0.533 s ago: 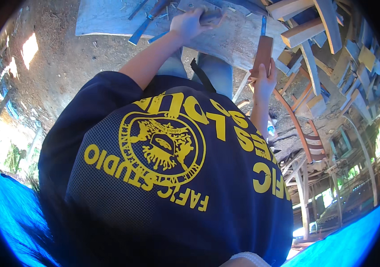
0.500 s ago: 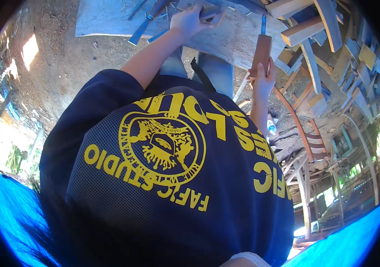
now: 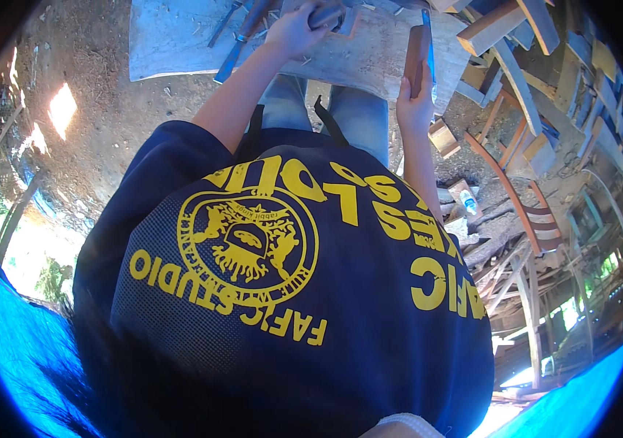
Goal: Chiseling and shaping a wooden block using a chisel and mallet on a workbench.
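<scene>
At the top of the head view, my left hand [image 3: 291,32] is closed around a dark wooden block [image 3: 327,14] on the workbench [image 3: 180,58]. A paler piece of wood [image 3: 350,23] shows just beside that block. My right hand [image 3: 415,106] grips the lower end of a long brown wooden block [image 3: 417,52], which points away from me over the bench's right part. Along its right side runs a narrow bluish metal strip [image 3: 430,58]; I cannot tell whether my hand holds it too. Left of my left hand lies a chisel-like tool [image 3: 232,58] with a flat blade.
Wood offcuts [image 3: 497,29] are heaped at the right end of the bench. A reddish-brown curved chair frame [image 3: 505,179] stands to the right, with a plastic bottle [image 3: 467,201] on the ground near it. Bare earth floor [image 3: 107,73] stretches to the left.
The brown block in my right hand has moved up and slightly left, uncovering more of the metal strip. My left hand has shifted a little left, still on the dark block. The view has tilted slightly.
</scene>
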